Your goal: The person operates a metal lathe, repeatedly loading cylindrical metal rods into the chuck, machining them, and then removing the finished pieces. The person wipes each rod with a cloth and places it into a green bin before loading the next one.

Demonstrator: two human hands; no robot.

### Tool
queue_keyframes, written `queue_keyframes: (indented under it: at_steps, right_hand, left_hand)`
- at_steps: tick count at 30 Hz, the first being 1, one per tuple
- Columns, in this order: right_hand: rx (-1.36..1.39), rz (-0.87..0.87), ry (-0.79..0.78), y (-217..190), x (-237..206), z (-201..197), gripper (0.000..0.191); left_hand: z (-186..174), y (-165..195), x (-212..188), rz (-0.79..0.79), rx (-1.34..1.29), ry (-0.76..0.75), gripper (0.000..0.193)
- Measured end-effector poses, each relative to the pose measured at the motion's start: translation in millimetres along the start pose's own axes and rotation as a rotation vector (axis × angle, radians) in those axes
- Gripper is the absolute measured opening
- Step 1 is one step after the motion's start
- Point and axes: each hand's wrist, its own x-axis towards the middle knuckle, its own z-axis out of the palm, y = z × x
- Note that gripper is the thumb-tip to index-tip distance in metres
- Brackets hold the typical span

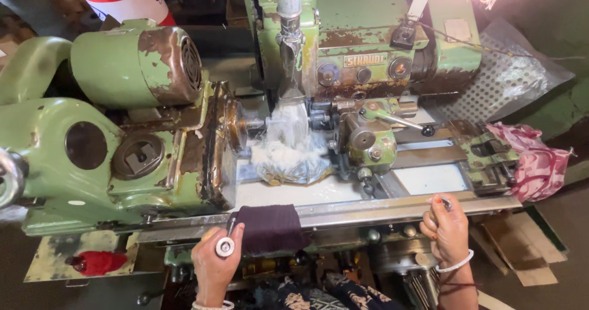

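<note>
A worn green machine tool (pixel 153 132) with rusty patches fills the view. White coolant (pixel 288 132) pours from a pipe (pixel 288 15) onto the spindle area in the middle. My left hand (pixel 215 264) grips a round metal handle knob (pixel 225 246) at the machine's front edge, beside a dark maroon cloth (pixel 270 227) draped over the rail. My right hand (pixel 448 227) rests on the front metal rail (pixel 380 209), fingers closed on a small metal part (pixel 445 202). A white bangle sits on each wrist.
A green motor (pixel 138 65) sits at upper left. A lever with a black ball end (pixel 405 121) stands right of the coolant. A pink cloth (pixel 534 163) lies at the machine's right end. A red object (pixel 98 262) rests on a lower shelf. Cardboard (pixel 521 248) lies on the floor.
</note>
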Motion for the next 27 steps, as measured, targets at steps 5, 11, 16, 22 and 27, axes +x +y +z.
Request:
queue_keyframes:
  at_steps: [5, 11, 16, 22, 27]
  right_hand:
    - [-0.511, -0.399, -0.047, -14.9, 52.4, -10.4, 0.015]
    - [-0.740, -0.633, 0.010, -65.0, 186.6, 8.1, 0.014]
    - [-1.319, -0.902, 0.052, -68.0, 244.9, 28.9, 0.012]
    - [-1.676, -0.560, -0.253, -36.5, 244.9, 27.9, 0.019]
    - [-1.681, -0.433, -0.126, -20.1, 244.2, 22.7, 0.020]
  left_hand:
    - [27.2, 17.8, 43.0, 0.195, -0.072, -0.127, 0.041]
    - [166.1, -8.6, 176.3, -0.455, -0.762, -0.296, 0.048]
    - [302.6, -38.7, 225.8, -0.909, -1.215, -0.354, 0.024]
    - [355.9, -25.1, 211.4, -0.789, -0.642, -0.131, 0.037]
    - [365.0, -19.0, 209.6, -0.914, -0.796, 0.290, 0.048]
